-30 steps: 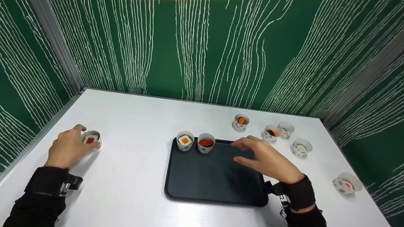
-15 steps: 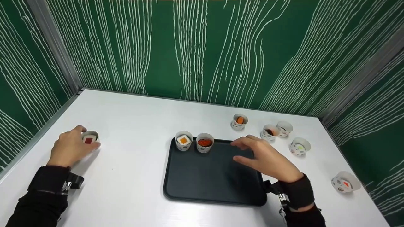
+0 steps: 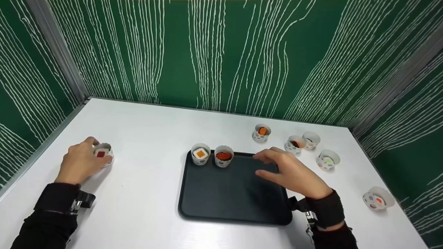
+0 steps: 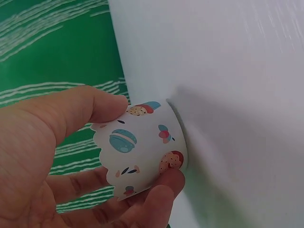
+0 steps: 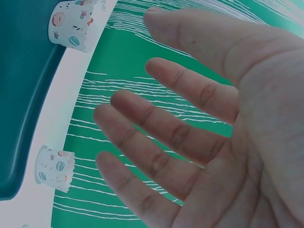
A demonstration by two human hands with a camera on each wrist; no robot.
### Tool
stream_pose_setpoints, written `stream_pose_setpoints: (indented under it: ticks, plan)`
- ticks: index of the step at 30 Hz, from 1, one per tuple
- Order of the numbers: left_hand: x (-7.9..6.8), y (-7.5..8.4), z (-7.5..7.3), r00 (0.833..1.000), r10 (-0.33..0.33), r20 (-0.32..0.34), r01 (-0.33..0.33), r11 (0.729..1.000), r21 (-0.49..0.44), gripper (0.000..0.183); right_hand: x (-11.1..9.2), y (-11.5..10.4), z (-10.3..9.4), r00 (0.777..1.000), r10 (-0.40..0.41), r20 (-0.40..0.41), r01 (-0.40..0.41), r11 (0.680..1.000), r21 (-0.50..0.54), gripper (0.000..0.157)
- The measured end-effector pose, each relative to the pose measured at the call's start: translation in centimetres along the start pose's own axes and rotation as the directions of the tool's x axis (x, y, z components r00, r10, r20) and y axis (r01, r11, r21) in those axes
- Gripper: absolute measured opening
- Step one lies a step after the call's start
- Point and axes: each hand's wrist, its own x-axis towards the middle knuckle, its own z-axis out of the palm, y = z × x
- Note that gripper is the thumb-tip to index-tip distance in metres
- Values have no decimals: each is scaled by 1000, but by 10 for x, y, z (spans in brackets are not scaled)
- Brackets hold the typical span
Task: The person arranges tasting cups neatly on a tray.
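At the left of the table, my left hand point(image 3: 78, 162) grips a white paper baking cup point(image 4: 142, 145) by its side, thumb on one side and fingers on the other. The cup has a scalloped rim and printed sweets; a white sushi piece with a red square point(image 3: 101, 153) sits inside. My right hand point(image 3: 296, 173) hovers over the right part of a dark tray point(image 3: 225, 200), fingers relaxed and apart, holding nothing. Along the tray's back edge stand two more cups: one with an orange-centred white piece point(image 3: 200, 153), one with a red-topped piece point(image 3: 223, 156).
Behind the tray stands a cup with an orange piece point(image 3: 261, 132). Farther right are several cups, including one with a green-centred piece point(image 3: 327, 160) and one near the right edge point(image 3: 378, 198). Green walls point(image 3: 173, 69) with white lines enclose the white table point(image 3: 145, 207).
My left hand has shifted slightly to the right with the cup in its grip. The right hand stays over the tray, and the head view has turned a little.
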Motion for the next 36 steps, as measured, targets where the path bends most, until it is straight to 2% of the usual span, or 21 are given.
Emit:
stream_pose_setpoints:
  ticks: [9,23,27,36]
  plan:
    - [-4,22,1,998,50,-39,-50,999,-8,62,0,0,-1,1000,-5,-10,5,1000,-12,40]
    - [-16,86,8,986,153,-62,-155,988,-27,55,-1,2,-2,1000,-9,-21,8,999,-31,39]
    - [-22,104,10,973,213,-89,-218,975,-39,51,-1,2,-2,1000,-10,-25,9,999,-33,38]
    - [-36,143,20,922,354,-155,-367,928,-61,44,-3,1,-2,1000,-7,-28,6,1000,-16,37]
